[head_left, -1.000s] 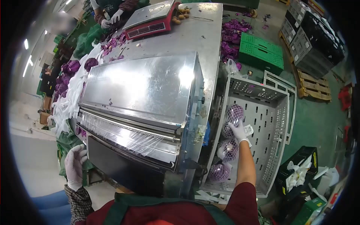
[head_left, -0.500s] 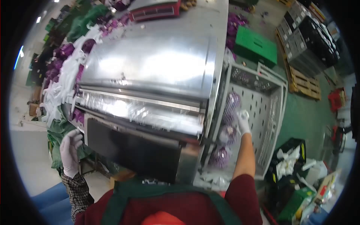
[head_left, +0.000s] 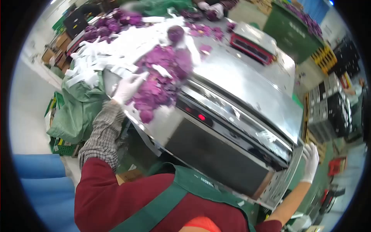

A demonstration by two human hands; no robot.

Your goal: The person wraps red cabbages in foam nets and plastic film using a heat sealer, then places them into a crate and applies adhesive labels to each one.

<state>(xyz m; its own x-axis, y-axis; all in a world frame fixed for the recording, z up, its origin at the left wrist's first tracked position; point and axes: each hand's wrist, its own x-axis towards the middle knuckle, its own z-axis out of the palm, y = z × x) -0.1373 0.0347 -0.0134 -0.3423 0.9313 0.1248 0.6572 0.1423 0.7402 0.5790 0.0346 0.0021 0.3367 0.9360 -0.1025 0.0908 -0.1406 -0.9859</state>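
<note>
My left hand [head_left: 128,88], in a white glove, reaches over the table's left side with fingers stretched out and apart. It is beside a heap of loose purple cabbage leaves [head_left: 154,79] and a pile of white strips [head_left: 112,52]; I see nothing in its grasp. A whole purple cabbage [head_left: 176,34] lies among the strips farther back. On the far right my right hand [head_left: 310,162], also gloved, is raised with spread fingers and holds nothing. It is near the grey crate [head_left: 280,185], which the metal wrapping machine [head_left: 235,116] mostly hides.
More purple cabbages [head_left: 112,25] are heaped at the back left. Another person's gloved hands [head_left: 212,9] are at the far side. A red-and-white device [head_left: 253,42] sits on the table. A green bin [head_left: 293,31] stands behind, and a green cloth [head_left: 79,104] hangs at left.
The view has swung left. My left hand has gone forward to the cabbage leaves and strips. My right hand has come out of the crate holding the purple cabbages and is now empty.
</note>
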